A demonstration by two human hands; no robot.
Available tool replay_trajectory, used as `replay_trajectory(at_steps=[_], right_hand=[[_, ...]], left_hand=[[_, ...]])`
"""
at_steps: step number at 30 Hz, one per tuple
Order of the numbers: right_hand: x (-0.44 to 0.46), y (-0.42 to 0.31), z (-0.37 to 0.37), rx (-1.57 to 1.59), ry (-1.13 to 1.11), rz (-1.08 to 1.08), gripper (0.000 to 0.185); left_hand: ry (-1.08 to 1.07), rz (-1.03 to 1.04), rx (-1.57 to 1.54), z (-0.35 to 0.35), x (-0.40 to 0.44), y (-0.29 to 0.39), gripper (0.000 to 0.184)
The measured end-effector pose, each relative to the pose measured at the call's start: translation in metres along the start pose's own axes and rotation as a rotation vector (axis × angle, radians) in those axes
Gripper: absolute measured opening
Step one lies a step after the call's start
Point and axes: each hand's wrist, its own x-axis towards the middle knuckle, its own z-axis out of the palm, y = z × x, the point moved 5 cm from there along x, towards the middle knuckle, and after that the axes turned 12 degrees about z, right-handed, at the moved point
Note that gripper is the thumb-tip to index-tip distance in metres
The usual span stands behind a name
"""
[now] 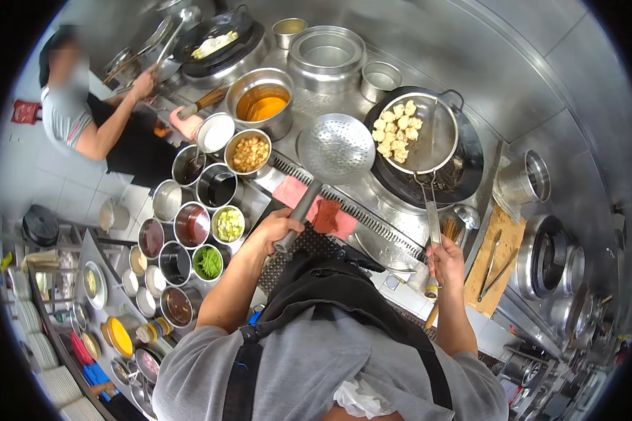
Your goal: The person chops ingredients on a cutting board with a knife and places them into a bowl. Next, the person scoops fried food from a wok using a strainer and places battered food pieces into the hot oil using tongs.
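My left hand [277, 230] is closed round the thick grey handle of a perforated skimmer [337, 149], whose wide round bowl lies over the steel cooktop left of the wok. My right hand [446, 261] grips the long metal handle of a round mesh strainer [435, 130]. That strainer rests over or just above a black wok [468, 156]; I cannot tell if it touches. Pale golden battered pieces [399, 131] fill the strainer's left side. Beneath the skimmer's handle are pink cloths [337, 219] at the cooktop's front edge.
Steel pots of sauces [192, 223] crowd the left, beside chopped greens [208, 262] and a pot of orange liquid [263, 105]. A co-worker [84, 105] handles a second wok [214, 42] at upper left. Tongs [495, 266] lie on a wooden board [507, 242] at right, near a ladle [466, 216].
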Motion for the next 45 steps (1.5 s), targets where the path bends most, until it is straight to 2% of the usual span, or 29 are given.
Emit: replay_trajectory(at_steps=[5, 7, 8, 9, 11, 12, 13, 15, 16, 17, 19, 20, 21, 24, 25, 27, 29, 30, 31, 34, 37, 39, 43, 45], right_hand=[[-0.015, -0.006, 0.021, -0.158, -0.007, 0.01, 0.019], [-0.015, -0.004, 0.034, -0.402, -0.008, -0.002, 0.021], [-0.012, 0.001, 0.035, -0.492, 0.034, 0.006, 0.03], [-0.007, 0.009, 0.036, -0.496, 0.026, 0.011, 0.03], [-0.003, 0.015, 0.039, -0.885, 0.19, -0.218, 0.035], [-0.012, 0.003, 0.052, -0.996, 0.231, -0.231, 0.037], [-0.012, 0.004, 0.052, -0.996, 0.232, -0.223, 0.037], [-0.017, 0.0, 0.056, -1.014, 0.243, -0.393, 0.036], [-0.016, 0.003, 0.048, -0.934, 0.245, -0.29, 0.036], [-0.018, 0.001, 0.043, -0.931, 0.251, -0.286, 0.036], [-0.023, -0.008, 0.023, -0.706, 0.308, -0.197, 0.036], [-0.029, -0.018, 0.014, -0.649, 0.338, -0.293, 0.036], [-0.028, -0.024, -0.002, -0.553, 0.38, -0.288, 0.03], [-0.023, -0.044, -0.05, -0.576, 0.516, -0.324, 0.026], [-0.018, -0.045, -0.065, -0.666, 0.576, -0.267, 0.031], [-0.013, -0.039, -0.088, -0.753, 0.653, -0.208, 0.038], [-0.002, -0.022, -0.103, -0.579, 0.539, -0.086, 0.029], [-0.001, -0.016, -0.101, -0.512, 0.511, -0.052, 0.019], [0.0, -0.013, -0.1, -0.51, 0.517, -0.055, 0.019], [0.007, 0.004, -0.085, -0.156, 0.317, -0.021, 0.01], [0.005, 0.011, -0.062, -0.045, 0.226, 0.042, 0.012], [0.014, 0.019, -0.056, -0.022, 0.158, 0.037, 0.014], [0.004, 0.001, -0.01, -0.031, 0.094, 0.02, 0.016], [-0.007, -0.013, 0.01, -0.149, 0.145, 0.025, 0.017]], left_hand=[[0.01, -0.009, -0.059, 0.018, -0.02, 0.005, 0.033], [0.028, -0.003, -0.031, 0.018, -0.021, 0.003, 0.032], [0.026, -0.003, -0.069, 0.018, -0.019, -0.003, 0.032], [0.022, -0.003, -0.104, 0.017, -0.017, -0.007, 0.032], [0.018, -0.012, -0.112, 0.014, -0.017, -0.012, 0.032], [0.034, -0.008, -0.127, 0.013, -0.019, -0.01, 0.032], [0.049, -0.005, -0.141, 0.012, -0.021, -0.01, 0.032], [0.059, -0.035, -0.138, 0.006, -0.023, -0.019, 0.031], [0.047, -0.038, -0.175, 0.001, -0.02, -0.029, 0.036], [0.034, -0.039, -0.212, -0.004, -0.017, -0.037, 0.042], [0.041, -0.03, -0.207, -0.011, -0.014, -0.048, 0.039], [0.047, -0.017, -0.205, -0.013, -0.012, -0.05, 0.036], [0.02, -0.015, -0.202, -0.011, -0.012, -0.046, 0.036], [0.033, 0.0, -0.185, -0.008, -0.016, -0.028, 0.024], [-0.003, -0.017, -0.137, -0.01, -0.012, -0.029, 0.031], [0.003, -0.006, -0.115, -0.011, -0.01, -0.026, 0.03], [-0.01, 0.011, -0.099, -0.01, -0.008, -0.024, 0.026], [-0.004, 0.024, -0.084, -0.011, -0.005, -0.022, 0.022], [-0.01, 0.028, -0.083, -0.011, -0.002, -0.022, 0.022], [-0.016, 0.02, -0.062, -0.013, -0.001, -0.021, 0.022], [-0.005, 0.022, -0.073, -0.012, -0.003, -0.017, 0.022], [-0.026, 0.0, -0.053, -0.012, -0.004, -0.016, 0.035], [-0.013, -0.024, -0.056, -0.014, -0.008, -0.012, 0.037], [0.018, -0.03, -0.054, -0.017, -0.009, -0.01, 0.035]])
